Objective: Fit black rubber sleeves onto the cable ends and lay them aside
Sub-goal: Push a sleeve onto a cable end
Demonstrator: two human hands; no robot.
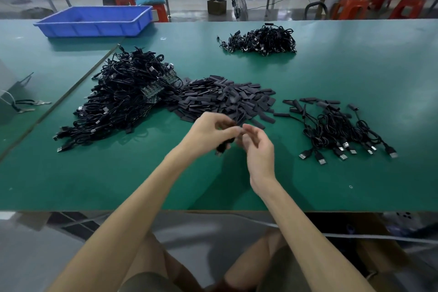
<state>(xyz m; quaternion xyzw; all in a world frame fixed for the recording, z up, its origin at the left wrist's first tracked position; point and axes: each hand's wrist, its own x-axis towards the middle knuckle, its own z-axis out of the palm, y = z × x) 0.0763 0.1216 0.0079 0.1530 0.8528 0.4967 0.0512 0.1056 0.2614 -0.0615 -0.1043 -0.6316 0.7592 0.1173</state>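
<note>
Upper left: blue tray [94,20] on the green bench [355,185]. Left of centre: heap of unsleeved cables [123,102], small circuit boards showing among them. Touching it on the right is the heap of black rubber sleeves [225,99]. Lower centre, raised above the bench: left hand [208,133], fingers curled round a bundled cable [222,147] that hangs below the palm. Right hand [258,152] meets it fingertip to fingertip, fingers loosely bent; motion blur hides whether it pinches a sleeve. Right: sleeved cables [339,130] laid aside, plugs toward the near edge. Step in hand, as judged: sliding a sleeve over the cable end. It is best done by steadying the end close to its tip, pinching the flattened sleeve open, aligning it squarely, and pushing straight until the end is covered.
</note>
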